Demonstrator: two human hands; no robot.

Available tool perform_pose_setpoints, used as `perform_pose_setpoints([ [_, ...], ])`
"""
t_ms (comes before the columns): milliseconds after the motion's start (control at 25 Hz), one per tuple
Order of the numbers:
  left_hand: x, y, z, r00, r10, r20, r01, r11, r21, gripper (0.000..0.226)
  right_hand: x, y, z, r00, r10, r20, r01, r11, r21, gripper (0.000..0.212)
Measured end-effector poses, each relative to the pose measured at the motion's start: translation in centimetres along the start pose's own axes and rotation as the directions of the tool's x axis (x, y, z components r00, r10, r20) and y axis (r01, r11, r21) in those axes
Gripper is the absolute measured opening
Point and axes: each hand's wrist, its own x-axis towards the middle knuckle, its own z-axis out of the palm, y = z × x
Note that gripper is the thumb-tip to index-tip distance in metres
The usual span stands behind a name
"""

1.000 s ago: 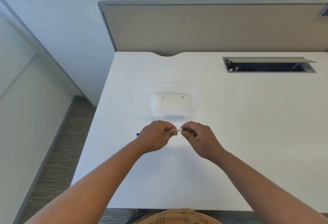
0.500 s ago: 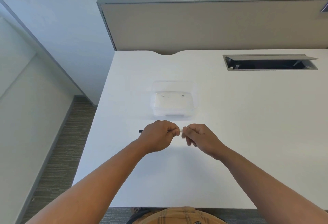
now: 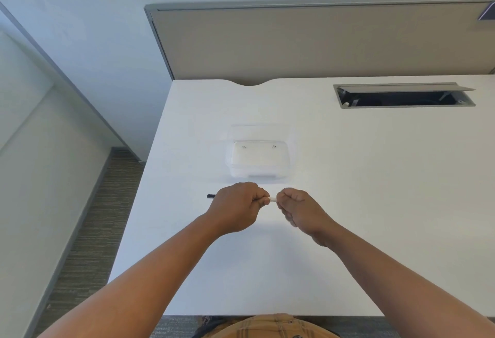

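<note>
A thin pen (image 3: 272, 199) with a white barrel and a black end lies level between my two hands, just above the white desk (image 3: 348, 203). My left hand (image 3: 237, 209) grips its middle in a fist, and the black end sticks out to the left. My right hand (image 3: 297, 210) pinches the white end with curled fingers. Only a short white stretch shows between the hands. A clear plastic box (image 3: 258, 159) with its lid open sits just beyond the hands.
A grey cable slot (image 3: 404, 96) with its flap raised is cut into the desk at the back right. A beige partition panel (image 3: 321, 42) stands along the far edge. The desk's left edge drops to carpeted floor (image 3: 88, 244).
Both hands stay on the pen in about the same place. The right hand's fingers have shifted slightly on the white end.
</note>
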Motion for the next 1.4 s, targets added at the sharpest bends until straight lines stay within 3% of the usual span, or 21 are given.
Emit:
perform_pose_setpoints([
  [80,0.1,0.0,0.1,1.0,0.019,-0.003,-0.019,1.0,0.008,0.031,0.1,-0.4,-0.2,0.985,0.158,0.067,-0.167,0.976,0.142,0.037],
  [120,0.1,-0.1,0.1,1.0,-0.001,0.01,0.001,1.0,-0.005,0.03,0.1,-0.5,-0.3,0.991,0.122,0.054,-0.125,0.991,0.043,0.036],
  [160,0.2,-0.3,0.1,0.999,-0.034,0.032,0.035,0.999,-0.023,0.028,0.0,-0.3,-0.4,1.0,0.016,0.016,-0.014,0.99,-0.14,0.034],
  [240,0.3,-0.6,0.1,0.989,-0.108,0.098,0.116,0.99,-0.086,0.025,0.0,0.5,-0.4,0.96,-0.28,-0.016,0.236,0.837,-0.493,0.024],
  [360,0.3,-1.0,0.3,0.974,-0.151,0.17,0.187,0.958,-0.217,0.025,0.3,1.4,-0.8,0.866,-0.498,0.032,0.431,0.714,-0.552,0.015],
  [640,0.0,-1.3,0.3,0.975,-0.113,0.19,0.182,0.901,-0.395,0.027,0.2,1.6,-0.7,0.769,-0.638,0.049,0.496,0.546,-0.675,0.009],
  [720,0.0,-1.1,0.8,0.981,-0.13,0.146,0.176,0.912,-0.372,0.024,0.1,1.4,-0.4,0.828,-0.561,0.001,0.434,0.64,-0.634,0.013],
  [760,-0.1,-1.1,1.0,0.985,-0.13,0.114,0.161,0.929,-0.334,0.023,0.1,1.2,-0.3,0.886,-0.463,-0.03,0.369,0.741,-0.56,0.017],
  [840,-0.4,-0.9,1.2,0.996,-0.079,0.042,0.086,0.975,-0.204,0.025,0.1,0.8,0.0,0.982,-0.183,-0.049,0.164,0.951,-0.262,0.027],
  [880,-0.5,-0.8,1.3,1.0,-0.029,0.007,0.029,0.992,-0.123,0.028,0.1,0.5,0.1,0.999,-0.044,-0.026,0.042,0.996,-0.077,0.033],
  [960,-0.5,-0.6,1.7,0.996,0.071,-0.058,-0.07,0.997,0.015,0.03,0.2,0.2,0.1,0.976,0.203,0.077,-0.216,0.947,0.238,0.036],
  [1000,-0.6,-0.6,1.8,0.992,0.101,-0.078,-0.097,0.994,0.055,0.031,0.3,0.1,0.0,0.953,0.28,0.12,-0.304,0.901,0.31,0.035],
  [1080,-0.4,-0.6,1.9,0.99,0.112,-0.087,-0.106,0.992,0.07,0.03,0.5,0.0,-0.3,0.947,0.301,0.115,-0.321,0.91,0.263,0.034],
  [1240,0.2,-0.7,1.7,1.0,-0.029,-0.001,0.029,0.998,-0.056,0.031,0.7,0.3,-0.3,0.995,0.087,-0.052,-0.087,0.996,-0.002,0.03],
  [1400,0.5,-0.9,1.2,0.994,-0.062,0.092,0.077,0.983,-0.167,0.038,0.8,0.9,-0.6,1.0,-0.007,-0.03,0.003,0.992,-0.129,0.028],
])
